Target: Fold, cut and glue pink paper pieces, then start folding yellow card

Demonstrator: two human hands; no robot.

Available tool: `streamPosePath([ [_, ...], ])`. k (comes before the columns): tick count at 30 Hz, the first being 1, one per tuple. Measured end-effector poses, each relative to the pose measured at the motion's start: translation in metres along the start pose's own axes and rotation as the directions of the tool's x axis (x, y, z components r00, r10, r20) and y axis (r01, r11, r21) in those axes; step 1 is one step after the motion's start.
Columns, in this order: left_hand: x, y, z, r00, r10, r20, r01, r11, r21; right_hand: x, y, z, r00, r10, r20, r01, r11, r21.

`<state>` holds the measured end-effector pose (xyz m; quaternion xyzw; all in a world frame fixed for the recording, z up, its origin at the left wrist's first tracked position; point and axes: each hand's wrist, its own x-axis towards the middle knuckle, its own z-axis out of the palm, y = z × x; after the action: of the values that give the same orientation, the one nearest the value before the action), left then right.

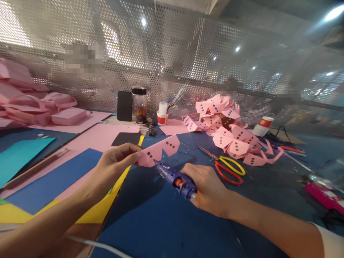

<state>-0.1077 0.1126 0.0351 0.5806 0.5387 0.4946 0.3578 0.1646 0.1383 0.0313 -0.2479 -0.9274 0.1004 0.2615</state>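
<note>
My left hand (120, 157) pinches one end of a pink paper cutout (158, 151) that carries small dark squares and has a notch in its lower edge. In my right hand (205, 186) is a blue glue gun (176, 179), gripped by its handle. The gun's nozzle points up and left, at the lower edge of the cutout near the left squares; whether it touches the paper I cannot tell. To the right of the gun lie scissors (228, 168) with one yellow and one red handle loop. Behind them is a heap of similar pink cutouts (220, 114).
Pink paper pieces (34, 100) are piled at the left. A blue strip (56, 179) lies over pink and yellow sheets. A lidded jar (139, 105), a black phone-like slab (124, 105) and paper cups (162, 117) stand before the perforated metal panel (177, 46). A magenta object (325, 197) is at right.
</note>
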Motion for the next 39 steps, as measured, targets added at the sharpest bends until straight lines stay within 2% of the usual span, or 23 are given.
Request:
streamPosePath([
  [39,0.0007,-0.0002,-0.0006,1.0,-0.001,0.013,0.001,1.0,-0.007,0.0002,-0.001,-0.0009,0.999,0.024,0.032,-0.022,0.998,-0.051],
])
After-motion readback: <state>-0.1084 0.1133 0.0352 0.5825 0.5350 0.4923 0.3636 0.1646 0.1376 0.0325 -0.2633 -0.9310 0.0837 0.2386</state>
